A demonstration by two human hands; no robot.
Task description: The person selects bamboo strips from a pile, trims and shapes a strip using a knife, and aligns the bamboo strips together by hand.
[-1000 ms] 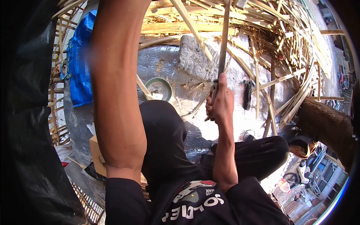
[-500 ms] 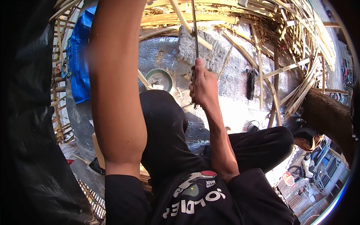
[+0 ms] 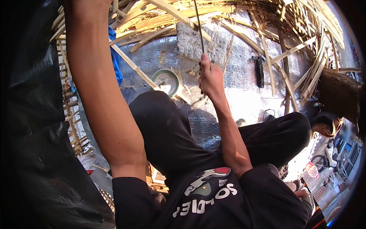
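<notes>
My right hand (image 3: 212, 79) is closed around the handle of a long knife (image 3: 198, 26), its thumb along the back. The thin dark blade is seen nearly edge-on and points up and away from me. Beneath or beside the blade, a pale bamboo strip (image 3: 173, 12) slants down onto a rough grey block (image 3: 187, 41). I cannot tell whether blade and strip touch. My left forearm reaches to the top left edge, and the left hand is beyond the frame, so what it holds is hidden.
A green-rimmed bowl (image 3: 176, 82) stands by my knee, a bamboo strip (image 3: 133, 66) leaning at it. Piled bamboo strips (image 3: 305, 23) lie ahead and right. A black object (image 3: 259, 71) lies on the silvery sheet (image 3: 244, 95). A log (image 3: 337, 91) is at the right.
My left arm has swung outward to the left, and its hand is out of view. The view has shifted slightly. My right hand keeps its grip on the knife over the block.
</notes>
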